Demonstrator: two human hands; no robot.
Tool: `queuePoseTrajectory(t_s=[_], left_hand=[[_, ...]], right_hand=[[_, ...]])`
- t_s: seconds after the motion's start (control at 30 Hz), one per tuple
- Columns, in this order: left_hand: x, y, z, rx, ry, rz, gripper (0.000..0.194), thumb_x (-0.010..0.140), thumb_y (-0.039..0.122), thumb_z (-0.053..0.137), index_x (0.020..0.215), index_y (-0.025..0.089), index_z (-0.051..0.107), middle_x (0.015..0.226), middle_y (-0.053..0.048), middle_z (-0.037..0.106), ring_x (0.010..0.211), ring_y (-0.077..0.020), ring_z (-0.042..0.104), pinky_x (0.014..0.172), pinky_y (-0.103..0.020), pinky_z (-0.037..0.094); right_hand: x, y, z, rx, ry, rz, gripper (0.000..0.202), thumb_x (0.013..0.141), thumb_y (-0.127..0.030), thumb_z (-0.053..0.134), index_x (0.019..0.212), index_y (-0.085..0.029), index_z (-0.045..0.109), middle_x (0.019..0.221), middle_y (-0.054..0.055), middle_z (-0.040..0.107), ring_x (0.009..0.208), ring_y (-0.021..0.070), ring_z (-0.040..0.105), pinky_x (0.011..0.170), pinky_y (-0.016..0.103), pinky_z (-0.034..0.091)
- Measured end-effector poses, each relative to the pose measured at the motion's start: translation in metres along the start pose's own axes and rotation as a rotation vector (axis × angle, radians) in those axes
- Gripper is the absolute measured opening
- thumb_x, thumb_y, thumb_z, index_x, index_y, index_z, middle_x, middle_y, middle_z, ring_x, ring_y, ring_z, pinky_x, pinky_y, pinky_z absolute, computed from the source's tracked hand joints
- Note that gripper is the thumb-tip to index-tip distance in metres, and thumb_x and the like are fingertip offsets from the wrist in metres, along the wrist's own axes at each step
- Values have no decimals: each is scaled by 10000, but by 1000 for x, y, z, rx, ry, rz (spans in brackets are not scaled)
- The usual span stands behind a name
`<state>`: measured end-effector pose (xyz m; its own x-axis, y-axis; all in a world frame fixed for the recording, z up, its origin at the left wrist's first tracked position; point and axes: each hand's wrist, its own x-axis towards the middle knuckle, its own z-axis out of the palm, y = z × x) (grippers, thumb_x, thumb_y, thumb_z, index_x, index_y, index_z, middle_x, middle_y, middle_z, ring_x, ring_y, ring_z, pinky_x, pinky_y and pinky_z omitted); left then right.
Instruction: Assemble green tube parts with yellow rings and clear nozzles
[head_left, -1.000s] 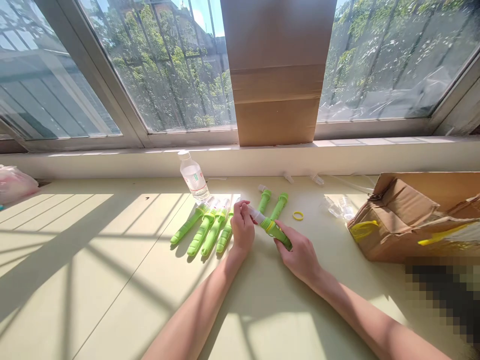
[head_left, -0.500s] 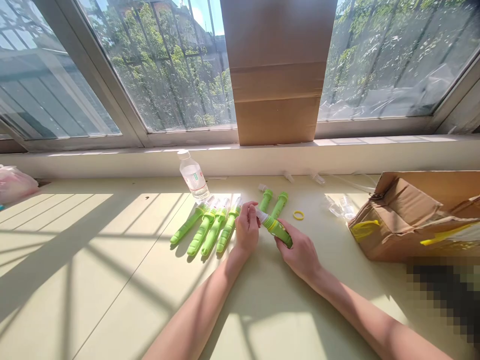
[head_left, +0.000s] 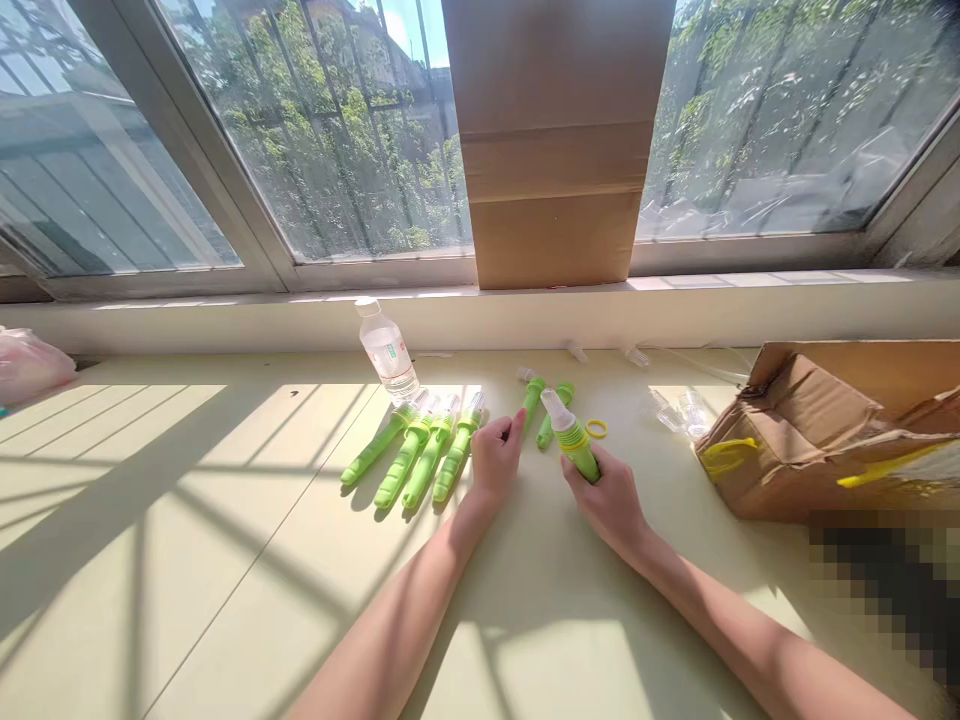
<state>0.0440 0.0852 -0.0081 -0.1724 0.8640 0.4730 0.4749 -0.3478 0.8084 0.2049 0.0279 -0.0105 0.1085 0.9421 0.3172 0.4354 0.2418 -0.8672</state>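
My right hand point(head_left: 606, 500) is wrapped round a green tube point(head_left: 576, 443) with a clear tip and yellow rings, tilted up to the left. My left hand point(head_left: 496, 458) is closed beside it, apart from the tube; whatever its fingers may hold is hidden. Left of that hand several green tubes point(head_left: 409, 465) with clear tips lie side by side on the table. Beyond my hands are two more green tubes point(head_left: 533, 396), and a yellow ring point(head_left: 597, 428) lies just right of them.
A water bottle point(head_left: 388, 352) stands behind the row of tubes. At the right sits an open cardboard box point(head_left: 795, 450), with clear plastic pieces point(head_left: 691, 412) beside it. A pinkish plastic bag point(head_left: 34, 368) lies at the far left. Windows and a wall ledge point(head_left: 300, 325) bound the back.
My right hand and its tube have moved right, away from my left hand, and the tube points more upright. My left fingers have left the clear tip and curled in.
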Motion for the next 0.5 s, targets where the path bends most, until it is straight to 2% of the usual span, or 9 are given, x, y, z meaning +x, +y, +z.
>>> queuePoseTrajectory(t_s=[0.13,0.2,0.27,0.37,0.5], left_hand=[[1,0,-1,16,-53,-46,571,954,521,483,565,222,191,527,60,191,516,-106,212,517,-293,189],[1,1,-1,44,-72,-42,527,965,507,460,573,225,250,517,60,241,504,-110,251,523,-289,209],[1,4,-2,94,-100,-19,441,982,476,434,623,226,376,515,59,334,492,-117,317,530,-282,237],[4,10,-2,192,-161,16,310,993,447,435,812,219,542,557,51,491,513,-132,450,551,-269,290],[14,16,-4,324,-178,47,286,1027,403,393,961,212,596,725,-3,666,668,-164,613,610,-267,362]], right_hand=[[1,0,0,38,-18,8,252,822,-313,572,658,-241,394,548,-78,342,528,109,282,495,259,233],[1,0,0,50,-20,10,258,822,-312,576,658,-241,391,549,-79,334,528,107,277,494,261,229],[1,1,0,61,-20,12,262,821,-313,579,658,-242,387,547,-81,326,526,105,272,492,262,228],[1,1,1,73,-15,15,276,819,-314,585,656,-244,373,549,-82,319,528,104,269,490,261,226],[3,-1,1,98,-20,20,302,823,-326,586,653,-248,349,556,-80,314,529,101,264,487,262,222]])
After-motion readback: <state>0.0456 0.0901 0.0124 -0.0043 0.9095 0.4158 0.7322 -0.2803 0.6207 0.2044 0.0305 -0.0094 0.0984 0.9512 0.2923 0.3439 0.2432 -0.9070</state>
